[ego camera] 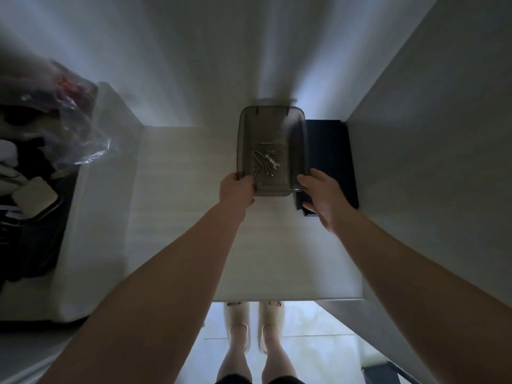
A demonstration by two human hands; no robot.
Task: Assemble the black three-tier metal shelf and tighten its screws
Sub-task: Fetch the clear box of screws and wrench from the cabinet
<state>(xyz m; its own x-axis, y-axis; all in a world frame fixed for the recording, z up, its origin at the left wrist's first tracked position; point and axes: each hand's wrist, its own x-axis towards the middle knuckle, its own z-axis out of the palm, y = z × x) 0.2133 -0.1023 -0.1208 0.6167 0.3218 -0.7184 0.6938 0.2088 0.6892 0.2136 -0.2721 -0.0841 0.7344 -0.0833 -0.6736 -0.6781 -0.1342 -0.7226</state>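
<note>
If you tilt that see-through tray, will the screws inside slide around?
Probably. The screws and small wrench lie loose in the tray, on its smooth floor, so they would likely slide or roll to the low side. The tray looks like thin plastic: probably light, and it may flex where the left hand grips its corner.

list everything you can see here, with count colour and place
tray: one, translucent grey, far middle of the table
screws: several, silvery, loose in the tray
wrench: one, silvery, among the screws
shelf panels: count unclear, black, flat on the table right of the tray
table: one, pale, centre
bagged clutter: count unclear, dark and white, left of the table
slippers: two, pale, on the floor below the table's near edge
left hand: one, grips the tray's near left corner
right hand: one, at the tray's near right corner, grip unclear
</note>
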